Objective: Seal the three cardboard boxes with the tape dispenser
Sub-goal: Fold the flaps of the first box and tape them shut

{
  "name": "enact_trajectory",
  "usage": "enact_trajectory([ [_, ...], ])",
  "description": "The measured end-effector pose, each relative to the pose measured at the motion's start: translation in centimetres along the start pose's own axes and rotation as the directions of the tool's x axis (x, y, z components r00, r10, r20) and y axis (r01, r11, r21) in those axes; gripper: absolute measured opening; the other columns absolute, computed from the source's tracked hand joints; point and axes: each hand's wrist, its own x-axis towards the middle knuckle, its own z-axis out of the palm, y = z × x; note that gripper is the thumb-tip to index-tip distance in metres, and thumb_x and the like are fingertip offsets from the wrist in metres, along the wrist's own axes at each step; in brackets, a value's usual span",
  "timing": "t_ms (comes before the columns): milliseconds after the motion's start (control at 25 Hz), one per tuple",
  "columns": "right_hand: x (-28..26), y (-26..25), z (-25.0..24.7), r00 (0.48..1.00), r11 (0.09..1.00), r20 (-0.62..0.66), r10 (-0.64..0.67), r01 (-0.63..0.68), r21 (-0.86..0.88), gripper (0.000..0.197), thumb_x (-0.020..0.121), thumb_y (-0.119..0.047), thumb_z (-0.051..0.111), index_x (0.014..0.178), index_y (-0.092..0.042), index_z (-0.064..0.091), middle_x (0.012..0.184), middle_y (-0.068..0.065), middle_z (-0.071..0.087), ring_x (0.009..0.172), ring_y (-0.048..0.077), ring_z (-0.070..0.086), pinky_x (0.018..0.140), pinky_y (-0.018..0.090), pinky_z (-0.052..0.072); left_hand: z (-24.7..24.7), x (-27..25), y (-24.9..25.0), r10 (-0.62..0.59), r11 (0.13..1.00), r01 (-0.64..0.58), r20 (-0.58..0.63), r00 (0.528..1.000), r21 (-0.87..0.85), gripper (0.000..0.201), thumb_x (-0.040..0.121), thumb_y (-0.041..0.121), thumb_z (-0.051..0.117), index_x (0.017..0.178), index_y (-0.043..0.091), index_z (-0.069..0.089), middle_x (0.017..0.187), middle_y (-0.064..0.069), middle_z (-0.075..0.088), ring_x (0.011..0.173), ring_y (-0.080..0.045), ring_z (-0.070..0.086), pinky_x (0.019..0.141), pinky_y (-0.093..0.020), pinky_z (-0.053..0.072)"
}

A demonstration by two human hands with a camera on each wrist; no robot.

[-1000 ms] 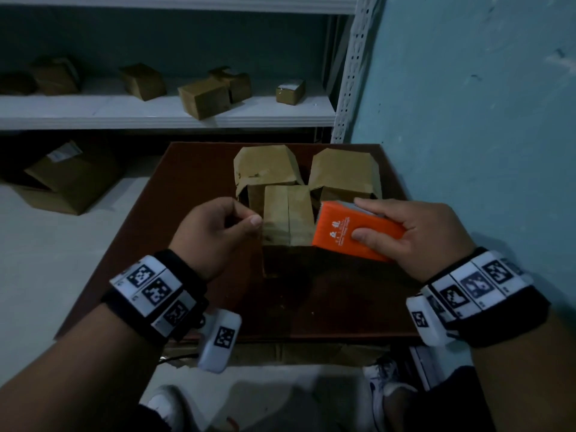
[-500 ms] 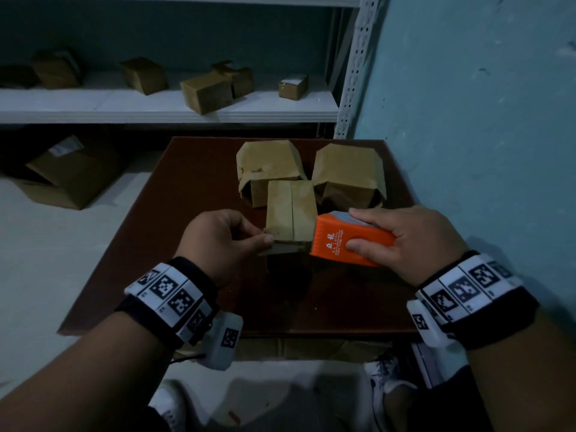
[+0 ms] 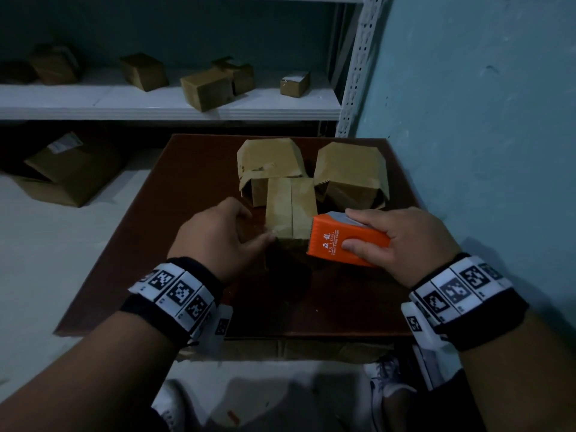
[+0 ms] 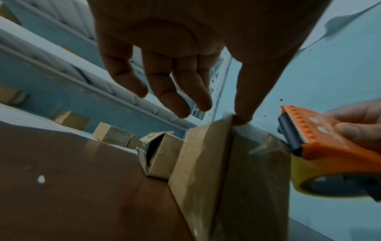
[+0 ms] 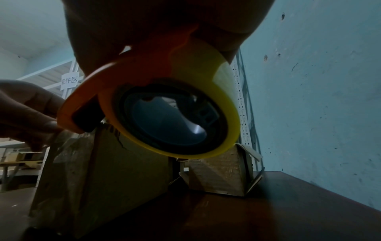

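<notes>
Opened since earlier: left hand [image 3: 215,235], thumb kept on near box [image 3: 291,207] edge | tape dispenser [image 3: 346,241] gripped by right hand [image 3: 405,241] beside box | tape roll hidden from head view

The head camera is looking forward and down from above, taking in the brown table [image 3: 193,213] at the frame's centre, the shelf [image 3: 156,104] across the top and both wrists at the bottom. The left wrist camera is sitting very near the left hand [image 4: 164,48], facing along its fingers from low down toward the nearest box [image 4: 226,163] at lower centre. The right wrist camera is looking up from close under the tape dispenser [image 5: 164,106], and all three views are sharing that box and dispenser.
</notes>
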Motion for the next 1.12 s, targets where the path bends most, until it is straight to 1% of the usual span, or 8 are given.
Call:
enact_trajectory([
  [120, 0.0, 0.0, 0.1, 1.000, 1.000, -0.012, -0.010, 0.010, -0.012, 0.079, 0.085, -0.084, 0.039, 0.145, -0.037, 0.060, 0.131, -0.007, 0.072, 0.107, 0.018, 0.070, 0.092, 0.034, 0.047, -0.2, 1.1, -0.3, 0.092, 0.996, -0.091, -0.051, 0.995, 0.021, 0.061, 0.069, 0.074, 0.077, 0.114, 0.038, 0.056, 0.101, 0.017, 0.059, 0.094, -0.010, 0.060, 0.082, -0.041, 0.055],
  [240, 0.0, 0.0, 0.5, 0.999, 0.999, -0.018, -0.034, 0.034, -0.026, 0.078, 0.086, -0.082, 0.040, 0.144, -0.035, 0.061, 0.131, -0.006, 0.073, 0.108, 0.019, 0.070, 0.094, 0.036, 0.047, 0.6, 2.9, -0.4, 0.309, 0.947, -0.309, 0.008, 0.951, 0.090, 0.096, 0.060, 0.092, 0.066, 0.135, 0.033, 0.057, 0.137, 0.008, 0.057, 0.131, -0.019, 0.052, 0.107, -0.054, 0.047],
  [320, 0.1, 0.2, 0.6, 0.999, 0.999, -0.013, -0.040, 0.040, -0.022, 0.077, 0.087, -0.082, 0.041, 0.144, -0.035, 0.062, 0.132, -0.006, 0.072, 0.110, 0.018, 0.070, 0.096, 0.039, 0.049, 1.3, 4.2, -0.3, 0.395, 0.913, -0.403, 0.101, 0.913, 0.068, 0.118, 0.057, 0.098, 0.060, 0.151, 0.028, 0.048, 0.162, 0.003, 0.042, 0.155, -0.022, 0.029, 0.120, -0.060, 0.034],
  [400, 0.2, 0.5, 0.6, 0.999, 0.999, -0.017, -0.046, 0.046, -0.015, 0.076, 0.088, -0.081, 0.041, 0.144, -0.034, 0.062, 0.131, -0.005, 0.073, 0.110, 0.018, 0.070, 0.096, 0.039, 0.049, 2.1, 5.1, -0.2, 0.419, 0.904, -0.427, 0.172, 0.891, 0.008, 0.126, 0.058, 0.096, 0.063, 0.159, 0.026, 0.039, 0.171, 0.003, 0.026, 0.161, -0.017, 0.006, 0.127, -0.060, 0.022],
  [480, 0.1, 0.6, 0.6, 0.998, 0.998, -0.019, -0.053, 0.053, -0.017, 0.076, 0.088, -0.081, 0.041, 0.144, -0.033, 0.061, 0.131, -0.005, 0.073, 0.109, 0.018, 0.070, 0.095, 0.037, 0.048, 2.6, 5.5, 0.0, 0.418, 0.907, -0.417, 0.220, 0.881, -0.052, 0.120, 0.061, 0.091, 0.067, 0.160, 0.030, 0.039, 0.172, 0.009, 0.020, 0.161, -0.013, -0.001, 0.128, -0.060, 0.018],
  [640, 0.1, 0.9, 0.7, 0.998, 0.998, -0.014, -0.058, 0.058, -0.022, 0.075, 0.088, -0.080, 0.041, 0.144, -0.034, 0.061, 0.127, -0.006, 0.074, 0.106, 0.017, 0.070, 0.090, 0.032, 0.044, 2.7, 5.8, 0.5, 0.426, 0.905, -0.411, 0.240, 0.872, -0.110, 0.099, 0.061, 0.082, 0.071, 0.145, 0.032, 0.060, 0.165, 0.018, 0.035, 0.159, -0.006, 0.014, 0.126, -0.054, 0.029],
  [840, 0.0, 1.2, 0.7, 0.998, 0.998, -0.022, -0.065, 0.064, -0.028, 0.074, 0.089, -0.079, 0.041, 0.144, -0.035, 0.061, 0.123, -0.005, 0.076, 0.102, 0.017, 0.070, 0.087, 0.034, 0.046, 3.3, 6.3, 0.1, 0.453, 0.891, -0.446, 0.179, 0.873, -0.080, 0.089, 0.063, 0.080, 0.072, 0.137, 0.030, 0.068, 0.159, 0.019, 0.044, 0.156, -0.004, 0.021, 0.124, -0.043, 0.031],
  [1120, 0.1, 2.2, 0.0, 0.999, 0.998, -0.017, -0.045, 0.045, -0.041, 0.075, 0.087, -0.083, 0.039, 0.145, -0.041, 0.059, 0.126, -0.007, 0.075, 0.103, 0.020, 0.069, 0.087, 0.032, 0.042, 4.2, 6.3, -0.2, 0.465, 0.885, -0.463, 0.137, 0.875, -0.043, 0.088, 0.070, 0.088, 0.060, 0.137, 0.031, 0.067, 0.158, 0.016, 0.047, 0.156, -0.009, 0.026, 0.123, -0.050, 0.036],
])
